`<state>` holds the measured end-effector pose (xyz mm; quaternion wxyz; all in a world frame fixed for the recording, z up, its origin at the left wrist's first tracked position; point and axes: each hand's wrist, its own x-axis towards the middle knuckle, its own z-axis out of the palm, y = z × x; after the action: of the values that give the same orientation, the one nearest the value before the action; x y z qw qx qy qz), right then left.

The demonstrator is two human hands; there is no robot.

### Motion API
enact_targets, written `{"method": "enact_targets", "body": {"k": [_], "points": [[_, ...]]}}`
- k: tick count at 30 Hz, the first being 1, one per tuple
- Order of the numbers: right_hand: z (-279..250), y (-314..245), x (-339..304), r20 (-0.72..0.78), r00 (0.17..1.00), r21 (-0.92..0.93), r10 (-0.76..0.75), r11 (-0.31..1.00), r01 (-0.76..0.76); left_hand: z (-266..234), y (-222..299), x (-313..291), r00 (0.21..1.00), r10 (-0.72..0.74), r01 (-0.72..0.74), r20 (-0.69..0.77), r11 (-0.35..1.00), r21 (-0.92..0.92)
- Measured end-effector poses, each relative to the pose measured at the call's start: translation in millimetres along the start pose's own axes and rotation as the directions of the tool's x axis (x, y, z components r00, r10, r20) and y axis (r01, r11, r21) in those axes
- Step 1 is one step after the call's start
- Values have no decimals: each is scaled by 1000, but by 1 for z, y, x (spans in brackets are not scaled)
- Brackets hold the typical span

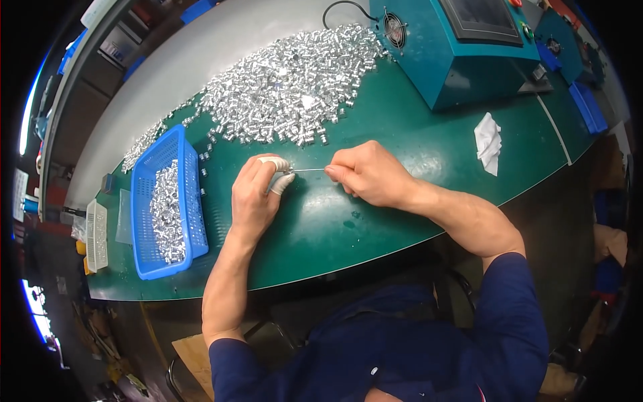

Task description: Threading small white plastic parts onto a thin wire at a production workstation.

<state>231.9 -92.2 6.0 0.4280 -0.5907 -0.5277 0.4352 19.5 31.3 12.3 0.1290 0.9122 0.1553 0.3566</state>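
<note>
Over the green table, my left hand (256, 191) has white coverings on its thumb and a finger. Those two are pinched together around something small, mostly hidden by the fingertips. My right hand (368, 174) is closed on a thin metal rod (310, 170), which runs level across to the left fingertips. Whether the rod's tip enters the small piece there, I cannot tell. Beyond both hands spreads a large heap of small silvery metal parts (274, 87). Left of my left hand stands a blue plastic basket (196, 221) with many such parts in it.
A teal machine (462, 74) with a dark screen stands at the back right. A crumpled white cloth (488, 144) lies on the table's right side. Past the blue basket sits a narrow white basket (98, 234). The green tabletop (321, 241) has a curved-looking near edge.
</note>
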Motion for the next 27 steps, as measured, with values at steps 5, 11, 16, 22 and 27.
{"method": "enact_targets", "body": {"k": [5, 11, 16, 22, 27], "points": [[6, 3, 1, -110, 820, -536, -561, 729, 426, -6, 0, 4, 998, 56, -59, 31, 992, 111], [6, 9, 1, -111, 671, -596, -733, 590, 545, -5, 4, 1, 980, -183, 189, 77, 978, -88], [-5, 4, -2, 11, 588, -728, -809, 396, 559, 0, 6, -4, 967, -217, 242, 134, 947, -210], [5, 13, 5, -121, 809, -472, -575, 750, 463, 3, 5, -8, 984, -112, 133, 140, 980, -148], [0, 3, 9, 93, 973, 265, 213, 936, -230, -4, 0, 0, 993, 6, -17, 120, 996, 90]]}}
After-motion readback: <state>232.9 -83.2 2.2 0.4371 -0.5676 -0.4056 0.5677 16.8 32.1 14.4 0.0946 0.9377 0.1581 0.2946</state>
